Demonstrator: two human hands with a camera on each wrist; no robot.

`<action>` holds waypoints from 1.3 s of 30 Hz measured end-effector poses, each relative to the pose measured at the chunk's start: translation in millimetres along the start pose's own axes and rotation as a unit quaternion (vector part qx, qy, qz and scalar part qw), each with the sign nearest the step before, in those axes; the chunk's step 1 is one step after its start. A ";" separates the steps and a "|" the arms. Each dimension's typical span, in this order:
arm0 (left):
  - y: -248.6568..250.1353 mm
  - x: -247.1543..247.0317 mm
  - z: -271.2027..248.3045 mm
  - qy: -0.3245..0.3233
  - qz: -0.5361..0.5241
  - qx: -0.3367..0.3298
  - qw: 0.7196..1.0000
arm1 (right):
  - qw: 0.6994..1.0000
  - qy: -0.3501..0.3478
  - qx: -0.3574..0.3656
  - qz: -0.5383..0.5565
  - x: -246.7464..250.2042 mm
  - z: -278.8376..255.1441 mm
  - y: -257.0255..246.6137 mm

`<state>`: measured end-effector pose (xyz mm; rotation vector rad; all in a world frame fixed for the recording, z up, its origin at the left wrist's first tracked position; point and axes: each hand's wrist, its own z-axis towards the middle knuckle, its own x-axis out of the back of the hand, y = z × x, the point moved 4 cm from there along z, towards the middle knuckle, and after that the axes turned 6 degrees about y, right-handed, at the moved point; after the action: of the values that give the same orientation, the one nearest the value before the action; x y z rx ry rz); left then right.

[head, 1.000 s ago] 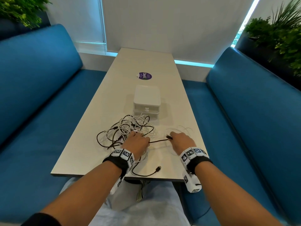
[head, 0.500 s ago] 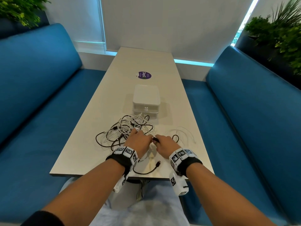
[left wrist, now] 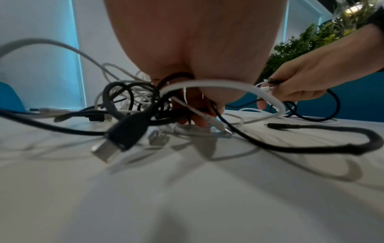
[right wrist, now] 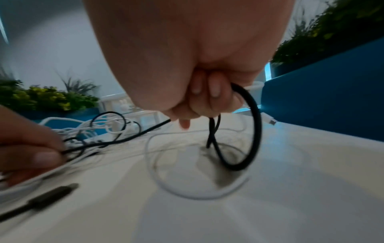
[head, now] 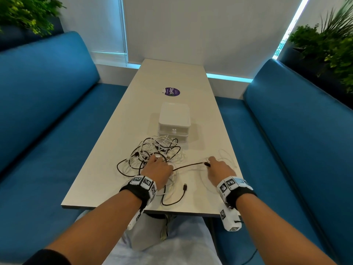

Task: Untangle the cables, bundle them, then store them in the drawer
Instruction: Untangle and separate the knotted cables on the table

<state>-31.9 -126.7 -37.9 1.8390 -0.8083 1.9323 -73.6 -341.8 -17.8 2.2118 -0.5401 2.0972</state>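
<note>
A tangle of black and white cables (head: pixel 159 150) lies on the near half of the white table (head: pixel 103 173), just in front of a small white two-drawer box (head: pixel 174 119) with both drawers closed. My left hand (head: pixel 157 163) rests on the near side of the tangle, its fingers pinching several strands (left wrist: pixel 197 115). My right hand (head: pixel 212 164) is a short way to the right, with its fingers (right wrist: pixel 214 92) curled round a loop of a black cable (right wrist: pixel 253 131). That black cable (head: pixel 189 166) runs taut between the two hands.
A loose black plug end (head: pixel 185 187) lies near the table's front edge. A thin white cable (head: pixel 227 155) is coiled under and beyond the right hand. A purple sticker (head: pixel 172 92) is behind the box. Blue benches (head: pixel 47 121) flank the table.
Half a second ago my right hand was beside the left one. It has since pulled away to the right, drawing the black cable out of the tangle. The left hand stayed put.
</note>
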 end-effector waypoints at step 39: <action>-2.3 11.5 6.1 0.024 -0.022 0.033 0.999 | 0.985 0.014 0.173 0.020 -16.1 -10.9 -82.0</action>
<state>-26.7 -130.2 -26.2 1.8245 -0.6912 1.9905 -61.4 -258.5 -16.0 2.3518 -0.2321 2.3957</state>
